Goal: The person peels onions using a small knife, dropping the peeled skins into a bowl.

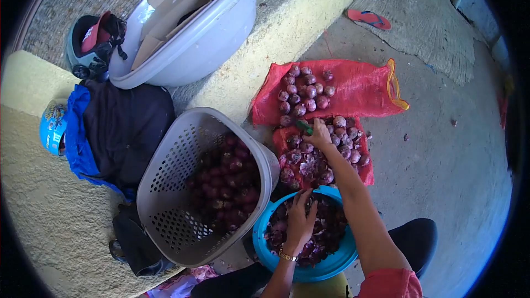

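My left hand (300,222), with a gold watch at the wrist, is over a blue basin (346,254) of dark onion skins (320,237), its fingers apart and nothing visible in them. Farther forward, my right hand (319,136) reaches over the onions (345,138) on a red mesh sack (366,175). Its fingers are closed around something with a green part (303,126), too small to name surely. Behind it, more onions (308,89) lie on a second red mesh sack (359,85).
A grey perforated basket (165,187) of red onions (229,179) stands left of the basin. Beyond are a large pale tub (221,33) with cardboard, a black bag (124,127), helmets (52,127) and a concrete ledge (292,16). Slippers (371,19) lie at the top right.
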Motion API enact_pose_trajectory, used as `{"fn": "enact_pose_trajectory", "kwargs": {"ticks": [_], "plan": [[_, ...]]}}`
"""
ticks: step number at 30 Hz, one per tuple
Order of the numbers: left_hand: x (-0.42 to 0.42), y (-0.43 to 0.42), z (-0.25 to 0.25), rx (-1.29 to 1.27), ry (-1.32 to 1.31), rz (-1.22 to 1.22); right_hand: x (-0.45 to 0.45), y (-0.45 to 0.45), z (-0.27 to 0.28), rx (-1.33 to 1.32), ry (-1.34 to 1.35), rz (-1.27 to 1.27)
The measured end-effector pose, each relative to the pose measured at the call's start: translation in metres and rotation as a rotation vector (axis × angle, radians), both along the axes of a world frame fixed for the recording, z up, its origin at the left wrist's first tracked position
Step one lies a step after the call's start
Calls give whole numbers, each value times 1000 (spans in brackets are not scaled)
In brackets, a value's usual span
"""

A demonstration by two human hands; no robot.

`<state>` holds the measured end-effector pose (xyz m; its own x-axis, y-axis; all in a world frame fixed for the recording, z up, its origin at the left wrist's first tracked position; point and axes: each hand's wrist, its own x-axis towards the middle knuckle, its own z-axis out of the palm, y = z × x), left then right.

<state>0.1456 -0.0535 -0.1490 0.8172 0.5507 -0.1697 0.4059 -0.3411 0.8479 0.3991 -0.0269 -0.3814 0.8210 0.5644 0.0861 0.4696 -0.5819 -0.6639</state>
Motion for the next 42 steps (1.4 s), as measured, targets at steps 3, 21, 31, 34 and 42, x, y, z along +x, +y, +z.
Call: {"fn": "enact_pose_trajectory", "kwargs": {"ticks": [3, 21, 31, 34, 42], "plan": [[-13, -5, 2, -39, -20, -11, -5, -17, 41, 95, 180, -67], [-78, -65, 172, -924, -577, 219, -206, -181, 403, 618, 106, 463], [-143, -83, 216, -712, -846, 34, -270, -225, 449, 677, 510, 630], [-152, -80, 222, -488, -870, 27, -274, -231, 463, 748, 932, 568], [-173, -82, 223, -264, -807, 36, -286, -207, 488, 754, 54, 671]]}}
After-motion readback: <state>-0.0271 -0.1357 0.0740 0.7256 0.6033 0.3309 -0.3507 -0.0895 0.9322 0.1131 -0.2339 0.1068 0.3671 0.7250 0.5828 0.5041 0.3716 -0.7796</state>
